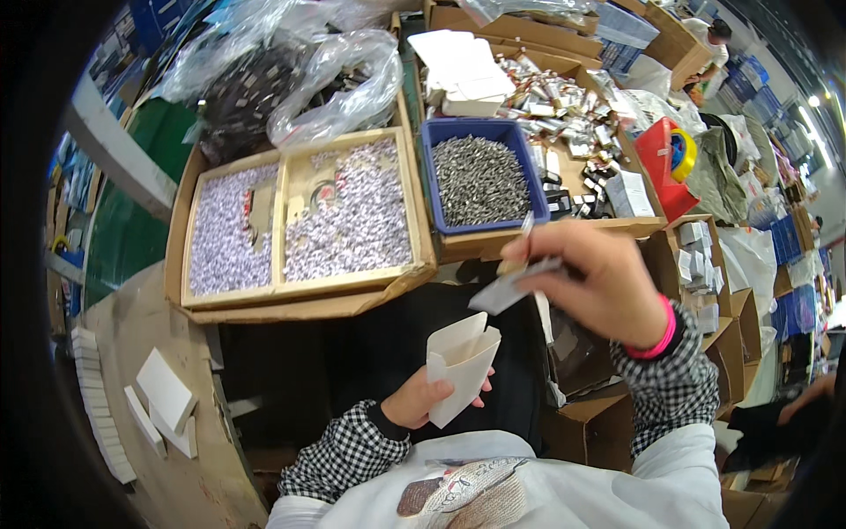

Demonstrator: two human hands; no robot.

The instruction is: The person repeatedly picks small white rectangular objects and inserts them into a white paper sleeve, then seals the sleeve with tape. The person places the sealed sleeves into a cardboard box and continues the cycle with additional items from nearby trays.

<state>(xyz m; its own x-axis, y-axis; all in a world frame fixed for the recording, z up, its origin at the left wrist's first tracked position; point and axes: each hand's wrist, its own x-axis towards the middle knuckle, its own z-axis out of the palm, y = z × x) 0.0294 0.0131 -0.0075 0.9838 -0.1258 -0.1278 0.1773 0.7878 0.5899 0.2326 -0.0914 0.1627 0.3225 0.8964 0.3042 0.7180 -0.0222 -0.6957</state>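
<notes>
My left hand (412, 401) is wrapped round a small white cardboard box (462, 375) in front of my body, its top flaps standing up and its mouth facing upward. Above it to the right, my right hand (599, 278) pinches a flat greyish piece (509, 289), perhaps a small plastic bag, between thumb and fingers. A thin, light-coloured part sticks up beside those fingers, too blurred to name. The flat piece is apart from the box. Just beyond my right hand is a blue bin (495, 227) full of small metal parts (480, 181).
A divided wooden tray (280, 234) of small whitish pieces sits at the left. Behind the bin are stacked white cards (463, 66) and a carton of small packed items (564, 106). Folded white boxes (167, 388) lie at lower left. A red tape dispenser (656, 163) stands right.
</notes>
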